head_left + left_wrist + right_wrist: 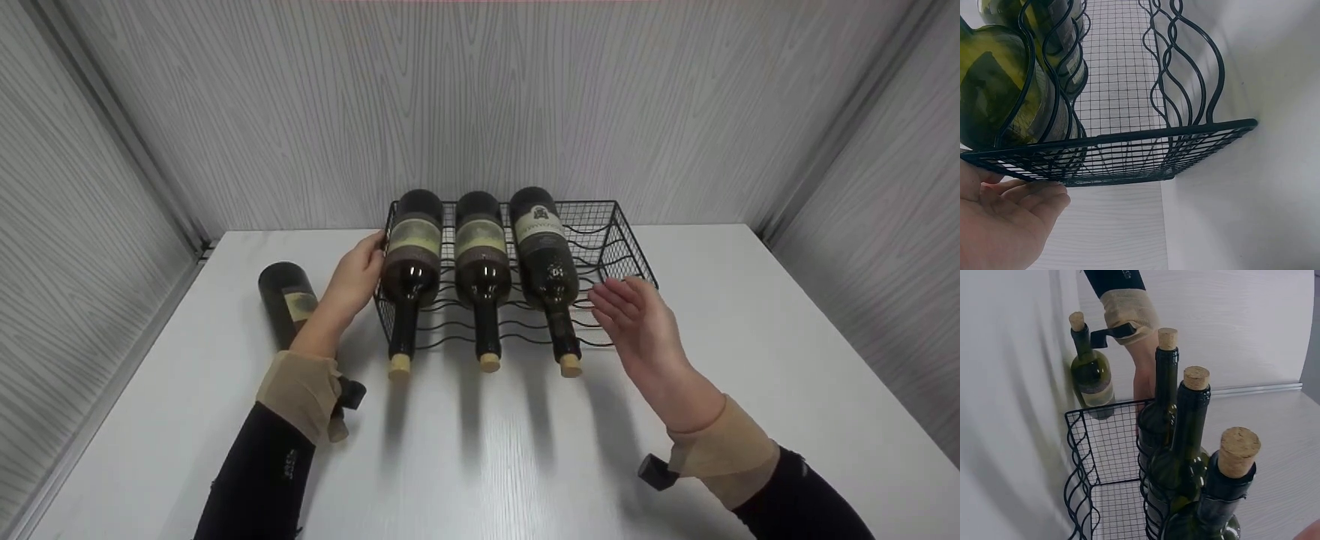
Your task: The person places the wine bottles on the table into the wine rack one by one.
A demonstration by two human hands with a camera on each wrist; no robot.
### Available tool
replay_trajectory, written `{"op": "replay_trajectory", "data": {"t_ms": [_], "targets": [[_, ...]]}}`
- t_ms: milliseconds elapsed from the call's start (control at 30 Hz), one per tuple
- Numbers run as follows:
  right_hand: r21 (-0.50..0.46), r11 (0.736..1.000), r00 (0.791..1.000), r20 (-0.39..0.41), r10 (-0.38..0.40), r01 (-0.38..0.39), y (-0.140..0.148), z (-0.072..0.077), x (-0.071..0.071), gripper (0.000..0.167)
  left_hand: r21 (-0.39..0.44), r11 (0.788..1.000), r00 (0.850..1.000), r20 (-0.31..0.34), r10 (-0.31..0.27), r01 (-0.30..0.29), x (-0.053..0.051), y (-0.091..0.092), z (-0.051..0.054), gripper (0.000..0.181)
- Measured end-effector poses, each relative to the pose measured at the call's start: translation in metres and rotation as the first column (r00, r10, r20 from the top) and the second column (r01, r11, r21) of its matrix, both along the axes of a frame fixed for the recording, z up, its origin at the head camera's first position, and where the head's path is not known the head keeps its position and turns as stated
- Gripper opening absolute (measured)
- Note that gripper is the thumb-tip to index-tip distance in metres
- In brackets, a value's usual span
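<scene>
A black wire wine rack [600, 259] stands on the white table, with three corked wine bottles lying across its wavy top wires, necks toward me: a left bottle [414, 255], a middle bottle [482, 251] and a right bottle [544, 251]. My left hand [352, 277] rests against the rack's left mesh side; in the left wrist view its fingers [1039, 197] lie along the mesh, extended. Beside the right bottle, my right hand [641, 322] is held with its fingers straight, gripping nothing. Only a sliver of it shows in the right wrist view.
Another corked wine bottle [285, 296] lies on the table [487, 465] to the left, partly hidden behind my left forearm. Pale wood-grain panels [465, 105] rise at the back and both sides. A small dark block is strapped at each wrist.
</scene>
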State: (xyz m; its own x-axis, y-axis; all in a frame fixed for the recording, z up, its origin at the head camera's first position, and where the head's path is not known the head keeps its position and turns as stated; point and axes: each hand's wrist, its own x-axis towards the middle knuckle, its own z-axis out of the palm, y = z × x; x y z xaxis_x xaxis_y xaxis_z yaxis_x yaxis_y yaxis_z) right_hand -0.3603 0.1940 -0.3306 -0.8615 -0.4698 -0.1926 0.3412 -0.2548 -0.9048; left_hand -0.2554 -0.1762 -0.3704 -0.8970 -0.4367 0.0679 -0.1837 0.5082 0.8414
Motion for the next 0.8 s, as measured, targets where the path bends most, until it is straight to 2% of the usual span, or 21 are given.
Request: {"op": "replay_trajectory", "data": {"t_ms": [200, 367, 600, 800], "targets": [[0.004, 0.999, 0.995, -0.092, -0.045, 0.045, 0.004, 0.012, -0.013, 0.056, -0.015, 1.000, 1.000, -0.005, 0.002, -0.002, -0.001, 0.000, -0.001, 0.054], [-0.052, 0.994, 0.986, -0.132, -0.099, 0.093, 0.007, 0.015, -0.029, 0.051, -0.027, 1.000, 1.000, -0.012, -0.002, 0.002, -0.001, 0.001, -0.001, 0.054], [-0.152, 0.966, 0.955, -0.180, -0.235, 0.209, 0.010, 0.018, -0.051, 0.033, -0.021, 1.000, 1.000, -0.021, -0.003, 0.003, -0.002, 0.000, -0.002, 0.054], [-0.172, 0.948, 0.939, -0.174, -0.297, 0.268, 0.015, 0.018, -0.067, 0.029, -0.010, 1.000, 1.000, -0.017, -0.004, 0.004, 0.001, -0.001, -0.002, 0.054]]}}
